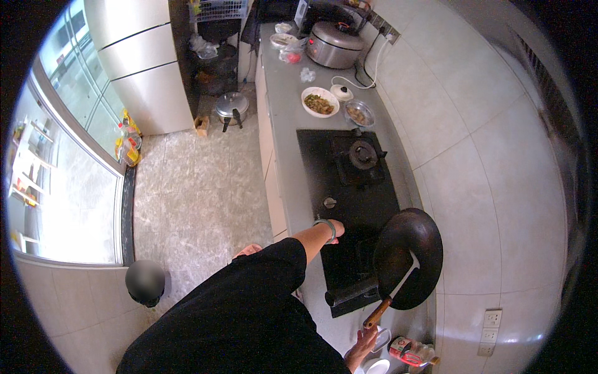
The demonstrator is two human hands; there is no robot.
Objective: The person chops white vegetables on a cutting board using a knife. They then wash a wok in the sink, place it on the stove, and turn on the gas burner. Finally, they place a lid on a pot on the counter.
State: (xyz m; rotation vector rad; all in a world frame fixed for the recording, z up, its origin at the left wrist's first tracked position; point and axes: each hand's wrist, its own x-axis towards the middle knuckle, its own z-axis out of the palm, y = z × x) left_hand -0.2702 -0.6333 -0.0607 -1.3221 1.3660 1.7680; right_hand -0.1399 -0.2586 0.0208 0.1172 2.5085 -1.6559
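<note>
My left hand [337, 229], with a bangle at the wrist, reaches over the front edge of the black gas cooktop [348, 205], near a control knob [329, 203]. Its fingers are mostly hidden, so whether they grip anything is unclear. A dark wok [402, 233] sits tilted over the burner at the lower end, its thick black handle [348, 291] pointing toward my body. Inside lies a metal utensil, likely a spatula, with a wooden handle [377, 313]. My right hand [363, 345] is at the end of that handle; its grip cannot be made out.
Beyond the free burner [363, 155] stand a bowl of cooked food [320, 102], a clear bowl [359, 113], a white lid [342, 92] and a rice cooker [335, 44]. An oil bottle [411, 351] lies near my right hand. A pressure cooker [232, 105] stands on the floor.
</note>
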